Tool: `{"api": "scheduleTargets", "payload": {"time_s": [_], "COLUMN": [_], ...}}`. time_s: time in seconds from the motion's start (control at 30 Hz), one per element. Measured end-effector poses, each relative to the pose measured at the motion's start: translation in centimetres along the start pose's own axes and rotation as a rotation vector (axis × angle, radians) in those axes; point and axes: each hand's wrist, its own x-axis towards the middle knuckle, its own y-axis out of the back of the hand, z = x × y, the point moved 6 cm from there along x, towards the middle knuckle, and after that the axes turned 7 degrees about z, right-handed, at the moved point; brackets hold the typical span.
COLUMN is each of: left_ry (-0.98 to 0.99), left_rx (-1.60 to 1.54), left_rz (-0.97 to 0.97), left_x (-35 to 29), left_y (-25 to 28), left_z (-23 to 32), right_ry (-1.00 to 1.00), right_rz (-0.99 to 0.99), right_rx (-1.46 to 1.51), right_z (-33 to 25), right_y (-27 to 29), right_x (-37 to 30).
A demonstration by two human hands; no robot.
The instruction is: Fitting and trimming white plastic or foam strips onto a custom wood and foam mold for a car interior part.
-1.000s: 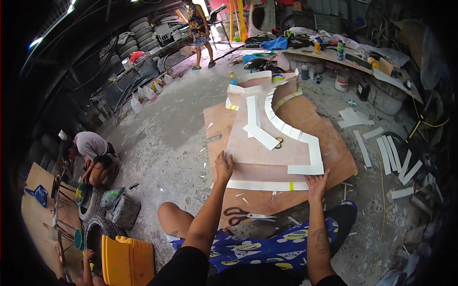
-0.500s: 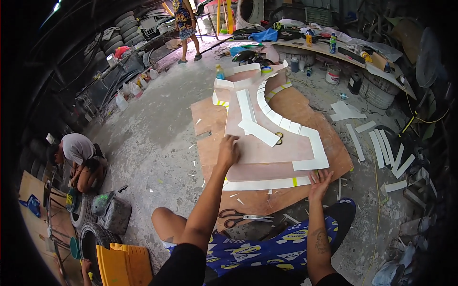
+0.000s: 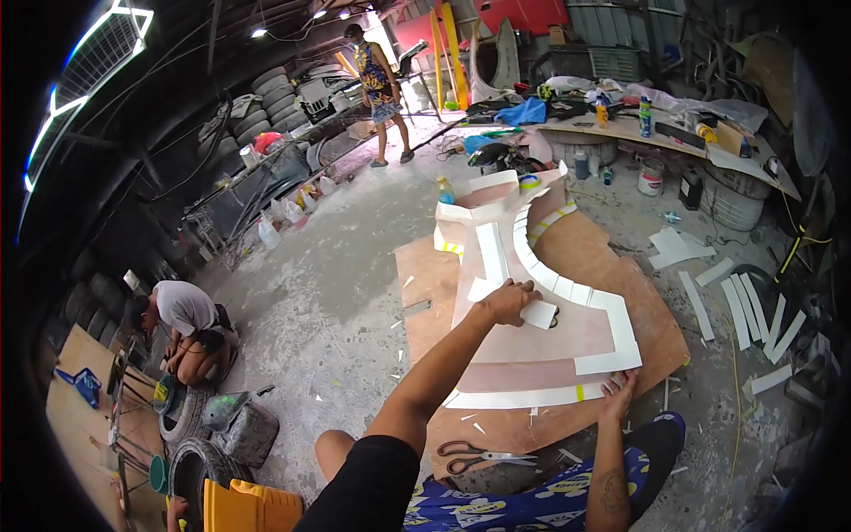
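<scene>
A large pinkish panel (image 3: pixel 523 350) lies on a brown board (image 3: pixel 651 332) on the floor before me, with white paper strips (image 3: pixel 612 332) along its edges and yellow tape in places. My left hand (image 3: pixel 510 303) reaches over the panel's middle, closed on a loose white paper strip (image 3: pixel 539 313) whose two ends show either side of it. Under that strip's right end, a dark ring-shaped thing (image 3: pixel 555 317) partly shows. My right hand (image 3: pixel 619 396) rests palm up at the panel's near right corner, fingers stretched out to the edge. Scissors (image 3: pixel 483 457) lie on the board's near edge.
Cut white strips (image 3: pixel 749 310) are scattered on the floor at right. A low bench (image 3: pixel 620 135) with bottles and cloths stands behind. One person (image 3: pixel 186 324) crouches at left by tyres (image 3: pixel 199 470); another (image 3: pixel 379 93) stands at the back. A yellow crate (image 3: pixel 253 507) is near left.
My left hand has moved right and forward from the panel's left side onto the loose paper strip. My right hand stays at the corner. The view has tilted up.
</scene>
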Motion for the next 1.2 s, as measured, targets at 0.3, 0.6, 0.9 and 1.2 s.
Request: {"api": "scheduleTargets", "payload": {"time_s": [0.3,0.6,0.9,1.2], "left_ry": [0.094,0.247,1.133,1.139], "left_rx": [-0.504,-0.568,-1.596,-1.209], "left_rz": [0.262,0.29,0.698,0.726], "left_x": [-12.7,-17.7,-25.3,-26.2], "left_y": [4.9,-1.1,-8.4,-9.0], "left_z": [9.4,15.8,9.6,7.2], "right_ry": [-0.242,-0.269,-0.284,-0.39], "right_rz": [-0.405,-0.585,-0.495,-0.495], "right_rx": [-0.016,-0.284,-0.206,-0.132], "right_z": [1.2,1.1,1.5,5.5], "right_y": [2.2,-4.2,-4.9,-5.3], "right_x": [-9.0,-16.0,-12.8,-12.5]}}
